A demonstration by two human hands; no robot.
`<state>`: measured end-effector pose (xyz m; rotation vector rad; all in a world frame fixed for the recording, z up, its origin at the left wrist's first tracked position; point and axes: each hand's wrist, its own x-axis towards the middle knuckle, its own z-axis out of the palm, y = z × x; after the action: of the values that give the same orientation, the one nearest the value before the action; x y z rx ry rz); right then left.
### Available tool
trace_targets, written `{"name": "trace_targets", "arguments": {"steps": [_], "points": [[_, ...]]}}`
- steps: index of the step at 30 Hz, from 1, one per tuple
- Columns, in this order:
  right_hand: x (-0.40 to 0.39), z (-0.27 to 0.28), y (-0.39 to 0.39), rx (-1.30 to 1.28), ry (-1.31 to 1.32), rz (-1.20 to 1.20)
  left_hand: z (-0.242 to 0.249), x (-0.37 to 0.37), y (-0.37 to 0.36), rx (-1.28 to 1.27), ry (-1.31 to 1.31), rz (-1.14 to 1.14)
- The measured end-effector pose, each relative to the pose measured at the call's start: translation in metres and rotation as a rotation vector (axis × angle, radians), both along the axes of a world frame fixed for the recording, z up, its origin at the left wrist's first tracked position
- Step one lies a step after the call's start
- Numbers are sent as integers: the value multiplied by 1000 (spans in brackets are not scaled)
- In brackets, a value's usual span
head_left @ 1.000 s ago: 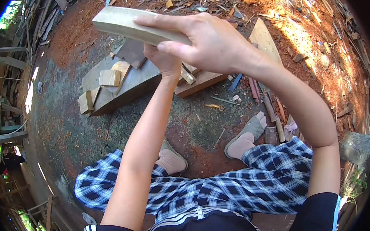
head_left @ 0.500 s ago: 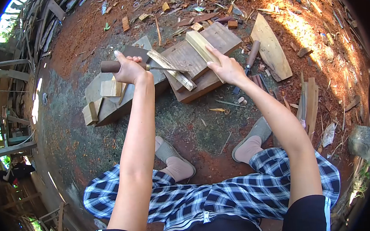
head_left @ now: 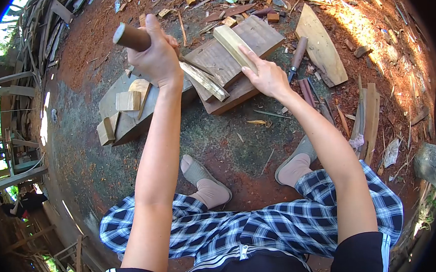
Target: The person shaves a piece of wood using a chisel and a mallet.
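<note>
My left hand is wrapped round the thick wooden handle of a tool with a thin metal blade. The blade slants down to the right, over a split piece of pale wood. My right hand grips the near end of a squared pale wooden bar, which lies on a dark wooden block. Under that block is another dark block. Left of them, small pale wood pieces rest on a long block.
A knife with a brown handle lies right of the blocks, beside a pointed flat board. Chips and sawdust cover the ground beyond. Long wood strips lie at the right. My feet are below the blocks.
My left hand has moved up, raising the tool's handle so that its blade slants more steeply. My right hand stays on the bar, slightly higher in view.
</note>
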<state>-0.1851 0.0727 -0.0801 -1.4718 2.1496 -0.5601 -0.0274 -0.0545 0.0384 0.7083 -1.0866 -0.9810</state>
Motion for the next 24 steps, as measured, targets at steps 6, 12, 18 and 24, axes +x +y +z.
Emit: {"name": "trace_targets", "arguments": {"steps": [6,12,18,24], "points": [[1,2,1,-2,1,-6,-8,-3,0,-158,-169,52],[-1,0,1,-10,-3,-6,-28,-4,-1,-244,-228,110],[0,-1,0,-10,-7,-2,-31,-9,13,-189,-305,144],[-7,15,-15,1,-34,-21,-38,-10,1,-293,-325,246]]}}
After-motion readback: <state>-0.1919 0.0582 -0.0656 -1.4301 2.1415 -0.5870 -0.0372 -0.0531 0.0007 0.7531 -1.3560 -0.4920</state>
